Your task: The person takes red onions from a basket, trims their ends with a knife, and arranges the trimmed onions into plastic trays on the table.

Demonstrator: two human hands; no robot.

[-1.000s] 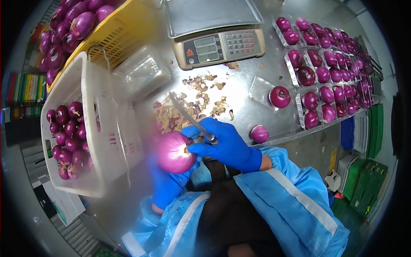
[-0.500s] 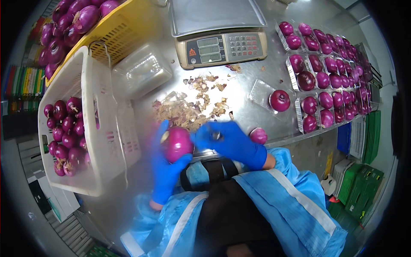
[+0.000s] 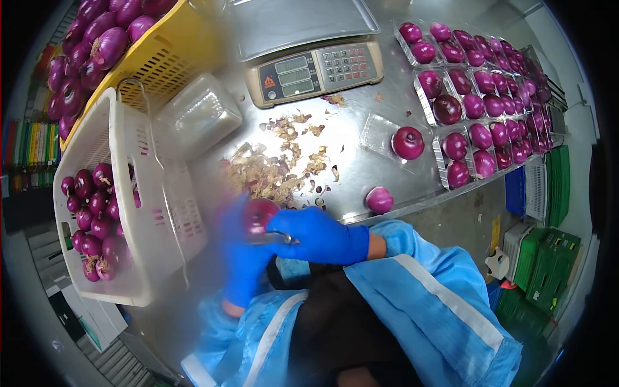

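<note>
My left hand (image 3: 244, 258), in a blue glove and partly blurred, is wrapped round a red onion (image 3: 260, 216) near the table's front edge. In my blue-gloved right hand (image 3: 313, 235) is a knife (image 3: 267, 238), its blade lying across the near side of the onion. The right fingers touch the onion's right side. Dry onion peelings (image 3: 264, 173) are heaped just beyond both hands. To the right a loose onion (image 3: 379, 200) rests near the edge, and another onion (image 3: 408, 142) sits by a clear tray (image 3: 380, 134).
A scale (image 3: 316, 72) stands at the back. On the left are a white basket (image 3: 132, 258) and a yellow crate (image 3: 161, 48), both with onions, and empty clear trays (image 3: 203, 113). Rows of packed onions (image 3: 474, 106) fill the right side. Green crates (image 3: 548, 258) lie beyond the edge.
The knife has come round to the near side of the onion, with its blade pointing left. My right hand has moved left and closer to my left hand. The onion has been turned.
</note>
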